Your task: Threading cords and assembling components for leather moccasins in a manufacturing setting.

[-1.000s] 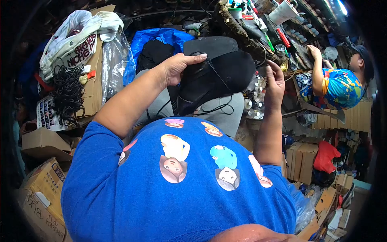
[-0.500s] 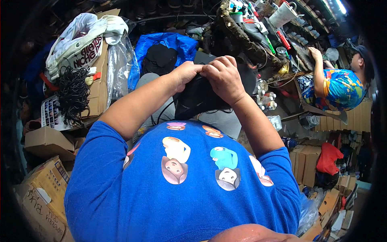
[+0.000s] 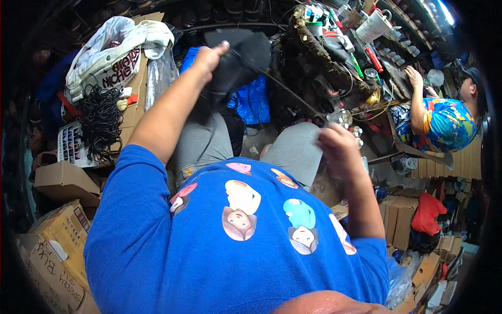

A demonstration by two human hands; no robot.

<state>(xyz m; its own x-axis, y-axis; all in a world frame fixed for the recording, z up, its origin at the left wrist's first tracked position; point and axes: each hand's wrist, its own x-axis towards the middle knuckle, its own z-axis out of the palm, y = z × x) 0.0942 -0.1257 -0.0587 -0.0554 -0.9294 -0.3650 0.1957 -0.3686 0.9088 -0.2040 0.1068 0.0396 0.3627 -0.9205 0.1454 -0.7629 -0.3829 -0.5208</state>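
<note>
Landmark = blue plastic sheet [image 3: 254, 104], mostly covered. Black piece [image 3: 243, 60] is up in front of it, flat, with a stiffer-looking edge at the top; exact shape hard to make out, black on black. Left hand [image 3: 210, 58] grasps its left edge, thumb on top, other fingers partly hidden. Black cord [image 3: 293, 93] runs nearly straight from the piece, right past the sheet, toward the right hand [image 3: 337, 142]. That hand is right of the sheet and nearer the wearer, fingers curled, motion-blurred; can't tell whether it grips the cord.

Writing: white cloth bag [image 3: 107, 65], left of the sheet, has big dark red capitals, partly lost in folds. Brown carton [image 3: 57, 275], far left of the sheet and nearer the wearer, has handwritten dark marker letters, cut by the dark rim. Yellow carton [image 3: 65, 230] just beyond it has print, too small and tilted to make out. Printed sheet [image 3: 72, 145], left of the blue one, shows a picture grid, partly behind a black cord bundle [image 3: 100, 125].

Right of the blue sheet: small bottles [image 3: 351, 127], blurred hand partly in front. Farther right: a co-worker [image 3: 442, 123], legs mostly hidden. Shoes [image 3: 235, 6] beyond the sheet are dim, cut off at the top edge.
</note>
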